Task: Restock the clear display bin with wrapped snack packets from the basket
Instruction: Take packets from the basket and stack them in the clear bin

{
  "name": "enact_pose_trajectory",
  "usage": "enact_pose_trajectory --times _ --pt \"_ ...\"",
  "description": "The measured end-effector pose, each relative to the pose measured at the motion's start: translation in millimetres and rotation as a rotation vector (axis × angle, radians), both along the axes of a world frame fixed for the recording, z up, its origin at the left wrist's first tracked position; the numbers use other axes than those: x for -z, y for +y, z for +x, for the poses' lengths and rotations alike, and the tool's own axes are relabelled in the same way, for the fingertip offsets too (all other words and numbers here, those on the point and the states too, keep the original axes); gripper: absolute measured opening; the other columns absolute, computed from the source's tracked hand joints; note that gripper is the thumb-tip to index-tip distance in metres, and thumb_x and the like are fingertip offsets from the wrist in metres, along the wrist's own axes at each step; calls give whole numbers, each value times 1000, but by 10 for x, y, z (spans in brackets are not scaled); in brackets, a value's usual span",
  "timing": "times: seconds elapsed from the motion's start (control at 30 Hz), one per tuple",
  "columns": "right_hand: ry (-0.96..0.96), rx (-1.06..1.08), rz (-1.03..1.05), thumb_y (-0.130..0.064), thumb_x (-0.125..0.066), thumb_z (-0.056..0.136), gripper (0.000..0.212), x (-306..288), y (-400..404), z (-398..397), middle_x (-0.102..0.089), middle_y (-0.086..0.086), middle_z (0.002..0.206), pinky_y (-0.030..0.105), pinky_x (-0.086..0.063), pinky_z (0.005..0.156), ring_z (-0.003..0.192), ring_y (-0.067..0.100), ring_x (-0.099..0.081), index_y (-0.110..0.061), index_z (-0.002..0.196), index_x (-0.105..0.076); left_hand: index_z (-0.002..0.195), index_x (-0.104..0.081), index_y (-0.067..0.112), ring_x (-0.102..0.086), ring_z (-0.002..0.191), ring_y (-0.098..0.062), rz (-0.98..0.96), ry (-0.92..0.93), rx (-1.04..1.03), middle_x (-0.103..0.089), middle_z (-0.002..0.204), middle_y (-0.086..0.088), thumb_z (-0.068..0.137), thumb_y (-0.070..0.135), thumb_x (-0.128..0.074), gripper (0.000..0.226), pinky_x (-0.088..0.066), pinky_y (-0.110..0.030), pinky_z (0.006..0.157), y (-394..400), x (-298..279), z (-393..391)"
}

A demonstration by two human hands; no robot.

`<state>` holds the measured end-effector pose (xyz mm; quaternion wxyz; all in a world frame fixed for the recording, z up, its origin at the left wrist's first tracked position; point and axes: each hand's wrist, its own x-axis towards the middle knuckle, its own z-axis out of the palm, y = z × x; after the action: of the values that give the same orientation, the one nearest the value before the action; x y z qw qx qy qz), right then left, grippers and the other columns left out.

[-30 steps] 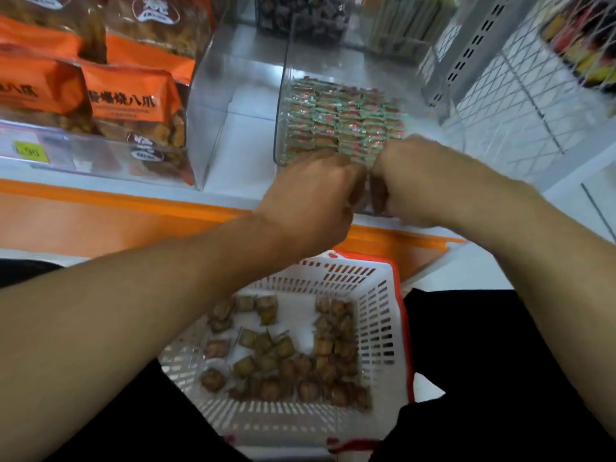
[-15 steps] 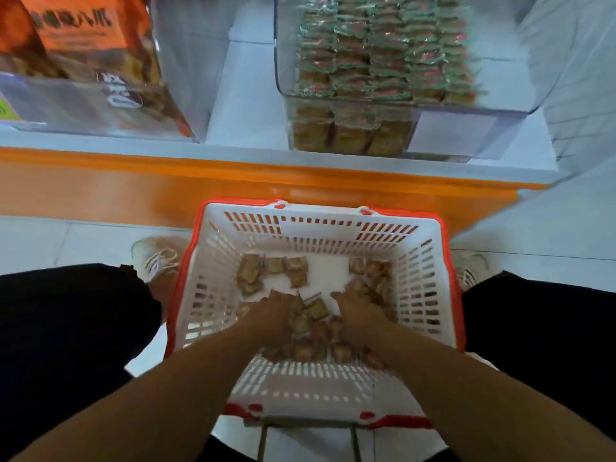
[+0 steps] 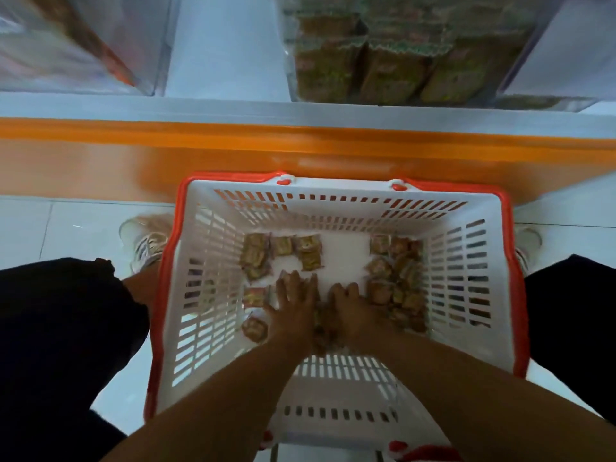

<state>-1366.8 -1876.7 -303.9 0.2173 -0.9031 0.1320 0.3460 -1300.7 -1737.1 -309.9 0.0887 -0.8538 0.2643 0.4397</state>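
Note:
A white basket with a red rim stands on the floor between my legs. Small brown wrapped snack packets lie scattered on its bottom, more of them on the right than on the left. Both my hands are down inside the basket, side by side. My left hand lies flat with fingers extended over packets. My right hand has its fingers curled down onto packets, and a few packets are pressed between the two hands. The clear display bin, stacked with packets, sits on the shelf above, blurred.
An orange shelf front runs across just beyond the basket. Another clear bin holding orange bags is on the shelf at the upper left. My shoes rest on the white tiled floor beside the basket.
A second ago both hands were up at the display bin. They dropped into the basket and have since drawn closer together over the packets; the view has tilted further down.

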Motion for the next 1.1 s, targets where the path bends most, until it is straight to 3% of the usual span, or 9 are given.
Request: enact_pose_trajectory --times 0.17,0.33,0.43,0.63,0.7,0.8,0.87,0.97,1.1 --pt "124 262 364 -26 -53 92 15 -8 -2 144 -55 10 88 25 -50 74 78 24 -56 -12 95 -53 146 -26 26 -31 133 -37 -112 -32 149 -29 147 -11 68 62 -81 101 -41 -51 104 -47 -36 84" --pt "222 275 470 -12 -79 84 56 -94 -167 154 -62 5 124 30 -49 98 114 24 -62 -10 133 -52 143 -32 18 -42 123 -36 -95 -20 141 -33 141 -12 73 45 -85 92 -50 -44 95 -38 -61 199" --pt "152 236 550 1 -63 96 2 -190 -197 155 -68 5 90 26 -55 80 93 22 -69 0 97 -61 138 -35 15 -54 111 -34 -127 22 72 -40 131 -13 70 36 -86 87 -54 -43 87 -19 -73 271" --pt "170 385 627 2 -41 99 38 -636 -358 480 -39 7 55 20 -33 40 42 15 -34 -11 63 -43 107 -56 17 -65 102 -29 -256 113 -155 -67 107 -7 84 23 -68 27 -51 -34 80 -4 -194 542" --pt "193 301 670 0 -33 104 39 -882 -430 620 -31 9 64 25 -26 48 51 15 -25 -13 67 -37 92 -56 18 -67 93 -27 -302 140 -204 -66 95 -5 85 20 -64 11 -49 -31 73 -38 -323 652" --pt "323 313 542 -7 -59 97 11 -1337 -554 796 -61 21 97 24 -54 56 76 22 -59 -10 108 -57 80 -64 15 -66 74 -16 -332 328 -397 -67 79 -1 84 12 -69 7 -57 -35 69 -102 -623 827" --pt "230 128 384 -15 -67 92 37 -1727 -575 902 -66 14 116 27 -60 72 95 21 -66 -16 127 -56 89 -74 8 -74 74 -17 -332 586 -582 -75 81 -5 84 5 -73 6 -63 -37 68 -150 -929 936" --pt "88 -126 221 -15 -71 89 32 -2419 -546 963 -69 8 112 39 -56 85 101 25 -66 -15 120 -64 109 -72 -2 -77 95 -26 -369 869 -675 -76 101 -16 88 2 -68 22 -63 -38 72 -279 -1533 1088" --pt "-166 -179 83 -27 -81 82 44 -3423 -633 879 -66 -10 104 35 -55 79 90 11 -62 -29 120 -59 97 -70 -3 -75 72 -22 -477 1065 -764 -73 75 -12 76 -3 -63 22 -64 -40 62 -408 -2451 1257"
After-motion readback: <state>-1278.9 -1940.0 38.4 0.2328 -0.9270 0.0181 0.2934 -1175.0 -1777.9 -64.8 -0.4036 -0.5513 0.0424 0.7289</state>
